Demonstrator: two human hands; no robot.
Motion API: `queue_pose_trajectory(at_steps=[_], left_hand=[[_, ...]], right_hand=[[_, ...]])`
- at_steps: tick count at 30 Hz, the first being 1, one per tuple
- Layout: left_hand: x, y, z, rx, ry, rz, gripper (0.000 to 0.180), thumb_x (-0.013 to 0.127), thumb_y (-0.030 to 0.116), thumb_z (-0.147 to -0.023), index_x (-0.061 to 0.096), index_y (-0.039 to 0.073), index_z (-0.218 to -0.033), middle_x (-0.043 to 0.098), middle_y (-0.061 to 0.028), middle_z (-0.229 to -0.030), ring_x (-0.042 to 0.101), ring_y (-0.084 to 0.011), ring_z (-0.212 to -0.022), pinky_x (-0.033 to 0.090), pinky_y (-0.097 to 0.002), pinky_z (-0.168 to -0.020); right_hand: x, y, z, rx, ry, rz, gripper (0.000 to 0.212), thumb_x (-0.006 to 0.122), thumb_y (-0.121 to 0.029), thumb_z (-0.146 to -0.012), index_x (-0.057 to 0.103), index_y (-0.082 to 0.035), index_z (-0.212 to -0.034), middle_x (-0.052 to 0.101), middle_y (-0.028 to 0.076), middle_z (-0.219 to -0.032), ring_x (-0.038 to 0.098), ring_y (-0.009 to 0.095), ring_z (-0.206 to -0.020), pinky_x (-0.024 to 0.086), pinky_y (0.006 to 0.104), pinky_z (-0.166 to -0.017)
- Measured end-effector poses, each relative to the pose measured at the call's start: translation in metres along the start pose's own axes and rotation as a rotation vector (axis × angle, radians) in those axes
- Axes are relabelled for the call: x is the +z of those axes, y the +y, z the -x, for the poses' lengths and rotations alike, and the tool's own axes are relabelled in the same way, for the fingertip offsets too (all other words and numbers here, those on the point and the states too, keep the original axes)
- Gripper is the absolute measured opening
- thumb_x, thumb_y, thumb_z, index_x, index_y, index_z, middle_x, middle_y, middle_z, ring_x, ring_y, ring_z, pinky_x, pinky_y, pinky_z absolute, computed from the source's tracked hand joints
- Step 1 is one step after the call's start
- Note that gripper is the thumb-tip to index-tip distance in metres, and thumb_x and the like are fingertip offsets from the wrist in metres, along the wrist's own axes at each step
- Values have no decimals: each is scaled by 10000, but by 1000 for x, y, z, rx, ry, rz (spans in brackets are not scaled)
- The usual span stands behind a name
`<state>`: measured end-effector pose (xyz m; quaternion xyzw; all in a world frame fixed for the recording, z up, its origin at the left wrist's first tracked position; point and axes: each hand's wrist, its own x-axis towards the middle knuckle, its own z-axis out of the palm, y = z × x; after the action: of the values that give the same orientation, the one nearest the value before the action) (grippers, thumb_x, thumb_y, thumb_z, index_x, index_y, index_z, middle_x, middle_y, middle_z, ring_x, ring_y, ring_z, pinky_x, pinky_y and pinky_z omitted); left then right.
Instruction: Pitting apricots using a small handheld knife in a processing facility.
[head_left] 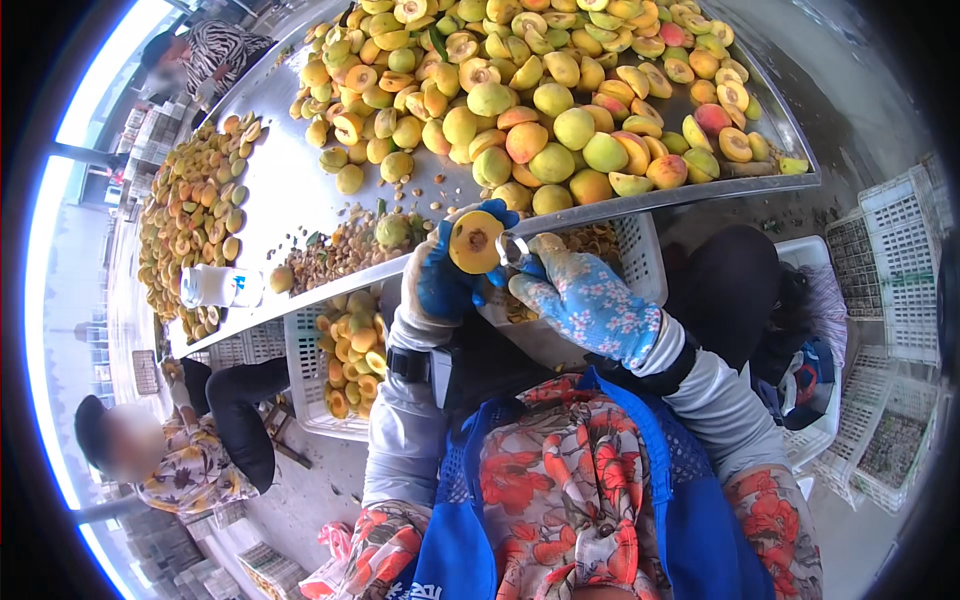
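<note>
My left hand [436,280], in a blue-coated glove, grips a yellow peach half [476,243] at the table's front edge. Its cut face is turned up, with a brown hollow or stone in the middle. Beside it my right hand [592,305], in a blue flowered glove, is closed on a small metal ring-shaped tool [514,248]. The ring stands right by the fruit's right rim; whether it touches cannot be made out. Just beyond both hands lies a big heap of whole and halved peaches [550,100].
The metal table [290,190] also bears peach stones [345,245], another pile of halves [195,210] and a white-and-clear container [212,287]. Below its edge stands a white crate of halves [345,425]. A co-worker [200,440] sits at left, another [215,55] farther off. Crates [900,270] stack at right.
</note>
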<state>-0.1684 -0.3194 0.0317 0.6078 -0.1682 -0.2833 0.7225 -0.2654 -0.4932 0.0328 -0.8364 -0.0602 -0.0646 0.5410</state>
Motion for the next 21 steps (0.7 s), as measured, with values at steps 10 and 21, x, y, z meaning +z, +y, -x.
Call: queue_pose_trajectory(at_steps=[10, 21], left_hand=[[21, -17, 11, 124, 12, 73, 594, 332, 473, -1034, 506, -33, -1292, 628, -113, -1094, 614, -187, -1037, 521, -294, -850], [40, 1, 26, 330, 95, -159, 605, 310, 440, -1043, 467, -83, -1304, 639, -162, -1106, 635, -203, -990, 514, -322, -885]], right_hand=[[26, -1, 9, -85, 138, 414, 374, 597, -340, -916, 516, 3, -1041, 620, 175, -649, 622, 361, -574, 485, 475, -526], [29, -14, 11, -22, 43, 421, 347, 567, -318, -925, 528, 16, -1010, 623, 175, -662, 630, 361, -600, 495, 474, -545]])
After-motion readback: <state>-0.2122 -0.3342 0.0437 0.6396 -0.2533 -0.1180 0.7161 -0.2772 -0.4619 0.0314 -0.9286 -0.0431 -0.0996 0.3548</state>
